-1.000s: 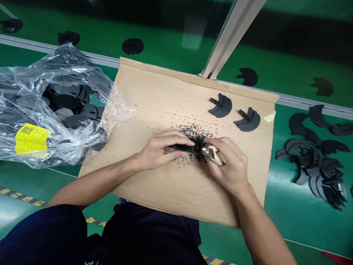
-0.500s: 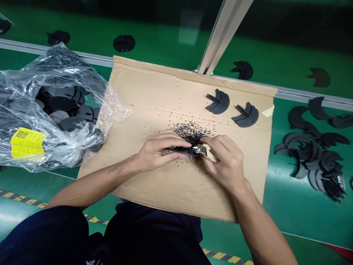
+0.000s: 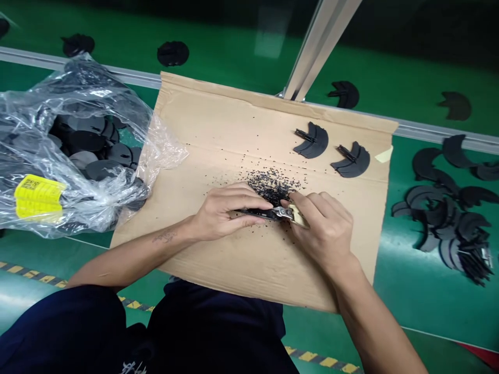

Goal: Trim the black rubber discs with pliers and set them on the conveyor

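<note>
My left hand (image 3: 224,210) pinches a thin black plastic part (image 3: 259,213) edge-on between thumb and fingers. Closed around cream-handled nippers (image 3: 298,215) is my right hand (image 3: 325,223); the metal jaws meet the right end of the black part. Whether the jaws are biting on it I cannot tell. Just beyond my hands, many small black clippings (image 3: 273,187) are heaped and scattered on a cardboard sheet (image 3: 218,265). Two black crescent-shaped parts, one crescent part (image 3: 315,140) and another crescent part (image 3: 355,160), lie on the cardboard's far right.
A clear plastic bag (image 3: 35,135) with a yellow label (image 3: 39,197) holds several black round parts at left. A pile of black crescent pieces (image 3: 444,208) lies right on the green surface (image 3: 421,296). A metal post (image 3: 319,52) rises at the back.
My right hand has opened its grip slightly on the nippers, whose handles look more spread. The left hand keeps the black part in nearly the same place. The view has shifted a little.
</note>
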A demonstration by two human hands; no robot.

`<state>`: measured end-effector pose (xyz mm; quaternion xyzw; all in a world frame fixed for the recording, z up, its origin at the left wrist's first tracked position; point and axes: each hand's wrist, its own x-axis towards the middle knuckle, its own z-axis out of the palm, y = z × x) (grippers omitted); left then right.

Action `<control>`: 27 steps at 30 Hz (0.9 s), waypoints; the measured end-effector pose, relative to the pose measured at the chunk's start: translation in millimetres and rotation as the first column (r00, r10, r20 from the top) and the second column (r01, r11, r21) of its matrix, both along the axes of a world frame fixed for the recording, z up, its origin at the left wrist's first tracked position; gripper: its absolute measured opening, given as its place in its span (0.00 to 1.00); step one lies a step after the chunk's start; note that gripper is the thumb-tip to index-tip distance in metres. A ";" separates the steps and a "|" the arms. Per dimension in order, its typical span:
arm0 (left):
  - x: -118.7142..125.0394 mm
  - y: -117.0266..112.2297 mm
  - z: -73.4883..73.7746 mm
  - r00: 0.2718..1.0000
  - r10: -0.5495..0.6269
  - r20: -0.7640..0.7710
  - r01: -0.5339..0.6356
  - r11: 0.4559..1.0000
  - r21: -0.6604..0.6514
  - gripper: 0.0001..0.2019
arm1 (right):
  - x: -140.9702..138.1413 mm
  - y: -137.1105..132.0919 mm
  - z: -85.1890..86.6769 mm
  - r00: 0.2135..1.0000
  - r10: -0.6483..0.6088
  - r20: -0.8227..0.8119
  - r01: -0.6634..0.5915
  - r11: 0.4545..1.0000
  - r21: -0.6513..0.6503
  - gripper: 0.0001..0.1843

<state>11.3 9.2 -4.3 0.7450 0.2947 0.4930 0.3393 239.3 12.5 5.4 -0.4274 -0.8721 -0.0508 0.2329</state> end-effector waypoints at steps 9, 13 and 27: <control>0.7 -2.9 4.5 0.999 -0.008 -0.035 0.006 0.999 -0.042 0.13 | -1.5 2.7 -3.6 0.972 0.015 -0.234 -0.051 0.988 -0.149 0.06; 1.5 -3.7 2.6 0.990 -0.006 -0.144 0.003 1.000 -0.024 0.14 | 1.1 5.0 -4.1 0.997 -0.042 -0.067 0.038 0.997 -0.064 0.11; -1.8 -2.8 2.2 0.991 0.123 -0.059 -0.126 0.990 -0.057 0.11 | -9.8 -0.3 5.2 0.856 0.037 -0.516 -0.271 0.882 -0.386 0.05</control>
